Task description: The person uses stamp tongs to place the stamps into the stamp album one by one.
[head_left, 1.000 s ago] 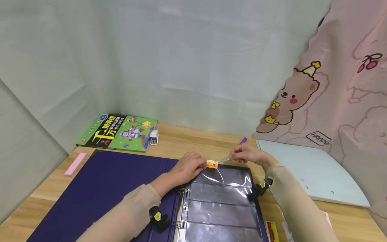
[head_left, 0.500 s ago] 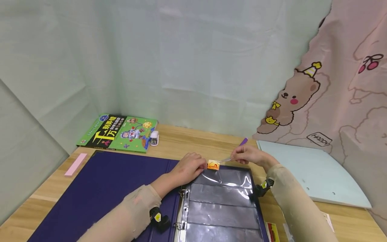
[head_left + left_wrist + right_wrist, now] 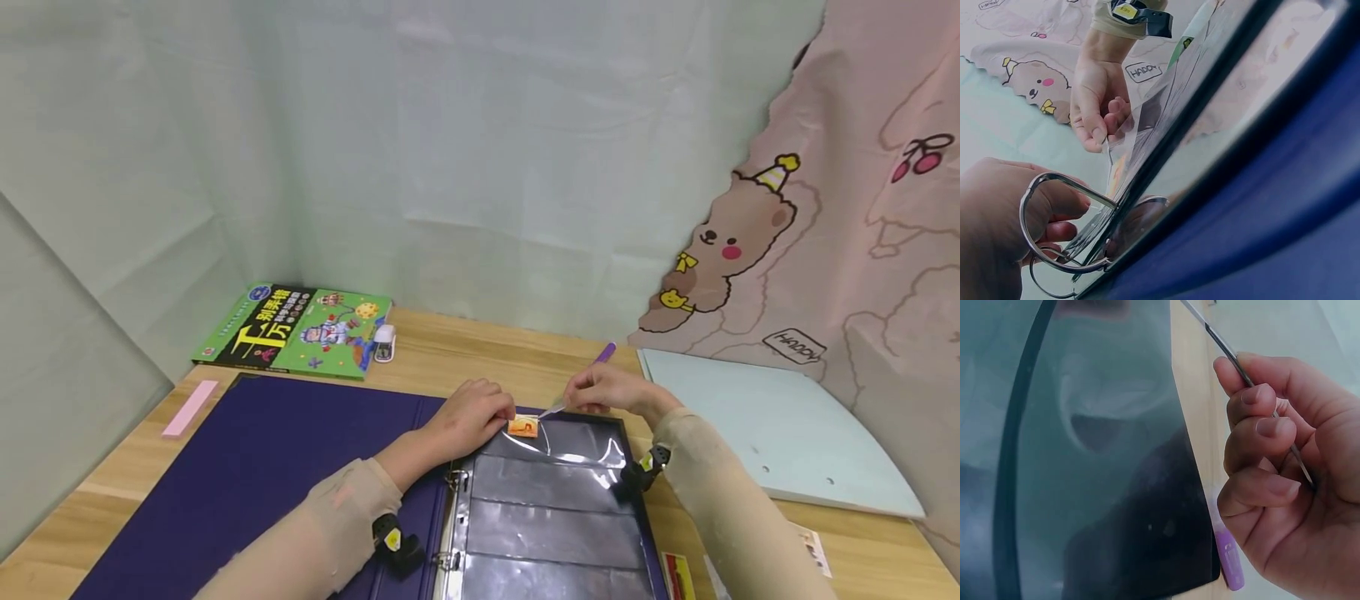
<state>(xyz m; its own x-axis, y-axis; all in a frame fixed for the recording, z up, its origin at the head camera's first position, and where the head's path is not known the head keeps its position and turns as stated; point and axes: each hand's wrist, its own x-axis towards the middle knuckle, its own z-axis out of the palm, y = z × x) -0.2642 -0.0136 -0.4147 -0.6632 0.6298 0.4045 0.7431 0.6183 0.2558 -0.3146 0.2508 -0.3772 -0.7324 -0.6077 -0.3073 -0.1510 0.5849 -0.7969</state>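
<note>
A small orange-and-cream stamp lies over the top pocket of a clear-and-black pocket page, near its upper edge. My left hand pinches that page's top edge, close beside the stamp. Slim metal tweezers are held between the thumb and curled fingers of my right hand. Their tips meet the stamp's right side in the head view. The page sits in an open navy ring binder, whose metal rings stand near my left hand in the left wrist view.
A purple-ended pen-like item lies behind the page. Farther back are a green book and a white stapler-like item. A pink strip lies left, pale blue sheets right. A red-yellow card is beside the binder.
The stamp has moved down from above the page's top edge onto the top pocket. My right hand has shifted slightly left and down with the tweezers. My left hand stays put.
</note>
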